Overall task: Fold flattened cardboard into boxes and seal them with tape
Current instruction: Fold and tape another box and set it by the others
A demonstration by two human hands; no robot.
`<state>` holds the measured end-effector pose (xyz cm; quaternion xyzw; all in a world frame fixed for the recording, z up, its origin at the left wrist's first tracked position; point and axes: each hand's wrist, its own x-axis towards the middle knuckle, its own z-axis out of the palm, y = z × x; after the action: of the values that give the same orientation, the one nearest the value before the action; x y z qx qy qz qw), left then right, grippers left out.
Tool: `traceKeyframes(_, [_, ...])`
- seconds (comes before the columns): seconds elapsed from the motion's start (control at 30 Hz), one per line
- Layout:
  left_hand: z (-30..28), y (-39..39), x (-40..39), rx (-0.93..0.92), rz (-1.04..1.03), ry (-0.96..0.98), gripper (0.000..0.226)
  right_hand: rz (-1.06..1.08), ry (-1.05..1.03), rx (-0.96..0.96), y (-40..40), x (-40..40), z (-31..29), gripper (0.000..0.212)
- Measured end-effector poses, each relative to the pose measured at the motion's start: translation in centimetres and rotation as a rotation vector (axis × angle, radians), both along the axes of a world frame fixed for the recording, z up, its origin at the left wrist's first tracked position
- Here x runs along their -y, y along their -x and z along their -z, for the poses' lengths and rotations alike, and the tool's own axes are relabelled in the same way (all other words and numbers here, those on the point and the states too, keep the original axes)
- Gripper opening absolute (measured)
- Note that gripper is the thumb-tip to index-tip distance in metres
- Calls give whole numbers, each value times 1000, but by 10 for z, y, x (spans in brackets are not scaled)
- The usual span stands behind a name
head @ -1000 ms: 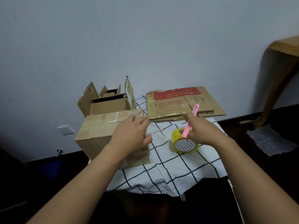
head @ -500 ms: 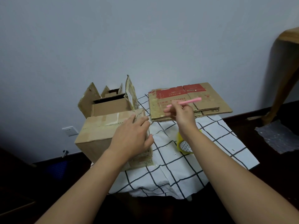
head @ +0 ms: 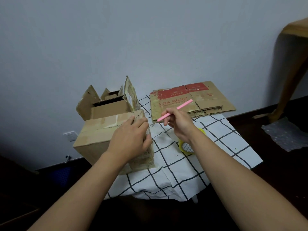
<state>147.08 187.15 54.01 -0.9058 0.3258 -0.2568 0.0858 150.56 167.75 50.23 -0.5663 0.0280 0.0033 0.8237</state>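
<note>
A closed cardboard box point(head: 98, 137) with tape along its top seam stands on the left of the table. My left hand point(head: 131, 139) rests flat on its top right corner, thumb down the side. My right hand point(head: 178, 124) pinches a thin pink cutter point(head: 176, 110), whose lower tip points at the box's top right edge. A yellow tape roll point(head: 188, 145) lies on the cloth, partly hidden under my right wrist. Flattened cardboard with a red band point(head: 188, 99) lies at the back right of the table.
An open box with raised flaps point(head: 108, 105) stands behind the closed one. The table wears a white cloth with a black grid point(head: 216, 147). A wooden table leg point(head: 286, 77) and bubble wrap point(head: 286, 132) are on the dark floor to the right.
My right hand rose from above the tape roll, turned the pink cutter from upright to slanted, and brought its tip toward the box corner. My left hand stayed on the box.
</note>
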Motion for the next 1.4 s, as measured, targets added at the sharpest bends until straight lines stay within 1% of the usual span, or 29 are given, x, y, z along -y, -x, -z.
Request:
traceKeyframes(0.2, [2,-1,0,-15,-13,0,22,-23,40,39,3,0,-1,31])
traceKeyframes(0.33, [3,-1,1,-25,-29,-11,25,-36,98,78,6,4,-1,30])
traceKeyframes(0.53, [3,-2,3,-14,-37,-5,25,-45,162,114,8,4,-1,23])
traceKeyframes(0.6, [3,-2,3,-12,-40,-9,25,-40,137,137,10,3,-3,17])
traceKeyframes(0.67, [3,-2,3,-14,-41,-8,25,-13,62,145,12,3,-5,9])
traceKeyframes(0.7, [3,-2,3,-15,-41,-7,25,5,38,138,12,2,-5,7])
traceKeyframes(0.77, [3,-3,3,-14,-36,-6,24,39,55,135,9,-1,-3,12])
traceKeyframes(0.8, [3,-3,3,-12,-34,-5,24,52,102,141,7,-2,-1,14])
traceKeyframes(0.87, [4,-4,3,-13,-34,-2,24,46,272,171,6,-4,3,17])
traceKeyframes(0.93, [5,-5,3,-23,-35,4,24,-3,445,192,6,-4,7,13])
traceKeyframes(1.03, [6,-6,3,-35,-36,8,25,-28,606,195,6,-2,9,1])
traceKeyframes(1.07, [5,-5,3,-34,-31,9,25,-31,640,208,6,0,9,6])
traceKeyframes(1.2, [6,-6,3,-17,-16,9,24,-79,612,269,5,3,10,20])
traceKeyframes(1.4, [6,-5,5,-32,-24,14,25,-68,452,304,10,11,10,17])
